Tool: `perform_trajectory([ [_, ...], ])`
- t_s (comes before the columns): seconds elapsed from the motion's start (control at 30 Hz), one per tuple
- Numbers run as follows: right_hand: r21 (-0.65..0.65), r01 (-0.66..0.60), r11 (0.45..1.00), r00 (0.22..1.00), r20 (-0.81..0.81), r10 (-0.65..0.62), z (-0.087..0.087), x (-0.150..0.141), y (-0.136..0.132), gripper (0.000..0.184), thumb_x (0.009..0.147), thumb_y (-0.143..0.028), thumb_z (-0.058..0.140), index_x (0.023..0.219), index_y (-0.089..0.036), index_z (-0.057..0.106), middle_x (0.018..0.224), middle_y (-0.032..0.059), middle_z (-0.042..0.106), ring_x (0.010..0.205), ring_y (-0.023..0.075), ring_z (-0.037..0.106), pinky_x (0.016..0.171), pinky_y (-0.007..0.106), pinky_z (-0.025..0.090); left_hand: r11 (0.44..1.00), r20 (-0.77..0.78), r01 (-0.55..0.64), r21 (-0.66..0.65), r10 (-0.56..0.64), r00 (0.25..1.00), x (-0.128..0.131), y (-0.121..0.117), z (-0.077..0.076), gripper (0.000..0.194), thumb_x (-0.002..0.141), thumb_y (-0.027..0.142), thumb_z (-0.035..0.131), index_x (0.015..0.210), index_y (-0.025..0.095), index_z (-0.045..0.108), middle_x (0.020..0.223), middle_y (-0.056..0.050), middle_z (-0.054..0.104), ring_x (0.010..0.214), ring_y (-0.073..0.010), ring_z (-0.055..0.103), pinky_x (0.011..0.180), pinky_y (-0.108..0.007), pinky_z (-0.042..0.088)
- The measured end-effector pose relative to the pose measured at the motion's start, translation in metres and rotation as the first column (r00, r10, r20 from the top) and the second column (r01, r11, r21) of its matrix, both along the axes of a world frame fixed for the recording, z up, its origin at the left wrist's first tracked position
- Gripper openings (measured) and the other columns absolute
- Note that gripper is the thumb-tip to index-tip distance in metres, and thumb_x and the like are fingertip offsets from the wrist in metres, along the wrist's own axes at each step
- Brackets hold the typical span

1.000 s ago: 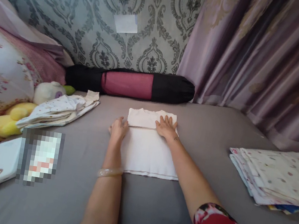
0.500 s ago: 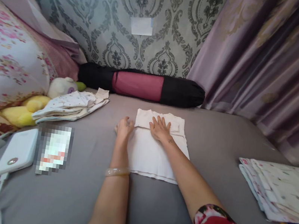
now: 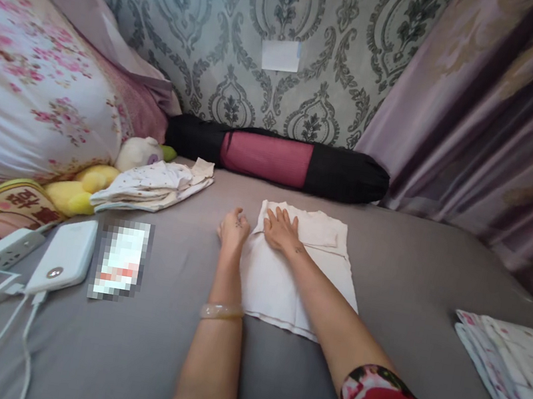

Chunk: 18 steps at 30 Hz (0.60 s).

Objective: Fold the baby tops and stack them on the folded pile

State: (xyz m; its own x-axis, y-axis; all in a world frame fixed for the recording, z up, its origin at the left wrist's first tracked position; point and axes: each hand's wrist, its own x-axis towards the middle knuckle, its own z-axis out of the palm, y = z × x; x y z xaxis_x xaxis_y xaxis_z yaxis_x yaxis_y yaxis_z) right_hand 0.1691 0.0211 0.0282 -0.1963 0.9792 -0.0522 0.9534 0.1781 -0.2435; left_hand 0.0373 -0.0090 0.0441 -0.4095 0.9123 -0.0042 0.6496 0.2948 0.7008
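Note:
A white garment or cloth (image 3: 293, 285) lies flat on the grey bed sheet, its far part folded over into a band. My right hand (image 3: 282, 230) rests palm down on the left part of that band, fingers spread. Beside the left edge of the cloth is my left hand (image 3: 234, 228), its fingers curled and turned mostly out of sight. Whether those fingers pinch the cloth's edge is hidden. A pale bangle (image 3: 221, 312) circles my left wrist.
Folded printed cloths (image 3: 512, 373) are stacked at the right. More folded clothes (image 3: 152, 187) lie at the left by plush toys (image 3: 81, 187). A power bank (image 3: 64, 256) with cables and a power strip (image 3: 10, 253) sit front left. A long black-and-pink bag (image 3: 273, 159) lies along the wall.
The view has turned left, so things appear shifted right. My right hand has moved left along the folded band, closer to my left hand.

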Motion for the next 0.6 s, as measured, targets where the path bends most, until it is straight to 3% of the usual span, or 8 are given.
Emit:
perform_trajectory([
  [0.13,-0.032,0.009,0.999,1.000,0.020,-0.008,0.001,-0.001,0.003,0.058,0.099,-0.042,0.015,0.152,-0.020,0.028,0.160,0.0087,0.018,0.147,0.0265,0.011,0.115,0.056,0.006,1.000,0.013,-0.003,-0.017,0.003,1.000,0.000,0.000,0.001,0.041,0.091,0.024,0.041,0.128,0.019,0.058,0.119,-0.012,0.068,0.116,-0.0255,0.060,0.099,-0.038,0.041],
  [0.3,0.059,-0.045,0.997,0.999,0.010,0.045,0.005,-0.018,0.011,0.059,0.099,-0.039,0.016,0.153,-0.014,0.024,0.160,0.0092,0.019,0.147,0.0234,0.011,0.117,0.051,0.001,1.000,0.023,-0.013,-0.015,0.014,1.000,-0.002,0.000,-0.001,0.040,0.091,0.023,0.041,0.126,0.019,0.058,0.121,-0.013,0.067,0.116,-0.0246,0.060,0.100,-0.038,0.040],
  [0.47,0.044,-0.066,0.997,0.998,0.015,0.065,-0.002,-0.036,0.016,0.063,0.098,-0.041,0.019,0.152,-0.007,0.024,0.159,0.0129,0.021,0.146,0.0230,0.015,0.118,0.045,0.005,1.000,0.025,-0.021,-0.020,0.022,0.999,-0.004,0.001,-0.004,0.039,0.092,0.025,0.040,0.126,0.018,0.058,0.122,-0.013,0.066,0.118,-0.0243,0.059,0.100,-0.038,0.040],
  [0.6,0.064,-0.061,0.996,0.998,0.008,0.060,-0.006,-0.037,0.015,0.064,0.098,-0.040,0.020,0.151,-0.006,0.025,0.159,0.0134,0.021,0.146,0.0233,0.016,0.117,0.046,0.007,1.000,0.023,-0.011,-0.022,0.011,1.000,-0.003,0.003,-0.006,0.038,0.092,0.025,0.041,0.125,0.019,0.059,0.121,-0.013,0.067,0.117,-0.0245,0.060,0.098,-0.037,0.041],
])
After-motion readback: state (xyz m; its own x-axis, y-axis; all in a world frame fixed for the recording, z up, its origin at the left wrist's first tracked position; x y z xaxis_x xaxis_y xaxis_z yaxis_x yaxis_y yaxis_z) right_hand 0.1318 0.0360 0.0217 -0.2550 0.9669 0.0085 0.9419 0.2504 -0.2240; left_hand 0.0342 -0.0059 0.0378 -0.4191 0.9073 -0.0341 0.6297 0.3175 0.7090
